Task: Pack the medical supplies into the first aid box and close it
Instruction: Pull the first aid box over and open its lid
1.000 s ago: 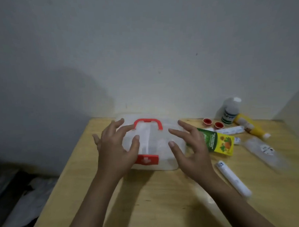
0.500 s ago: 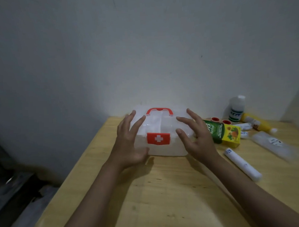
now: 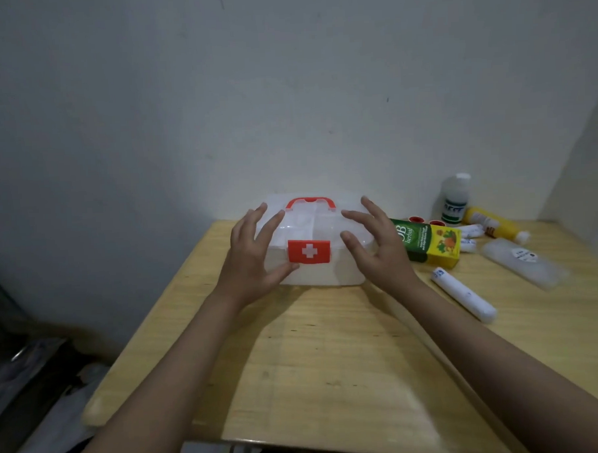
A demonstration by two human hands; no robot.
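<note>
Head view: left hand (image 3: 249, 259) and right hand (image 3: 377, 253), fingers spread, flank closed first aid box (image 3: 320, 232) at frame centre; grip unclear.

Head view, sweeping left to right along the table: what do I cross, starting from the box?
Translucent white first aid box with red handle and latch → green and yellow herbal carton lying flat → white rolled bandage → clear plastic pouch with a label. The bottles and small red caps at the back overlap, so I skip them.
</note>
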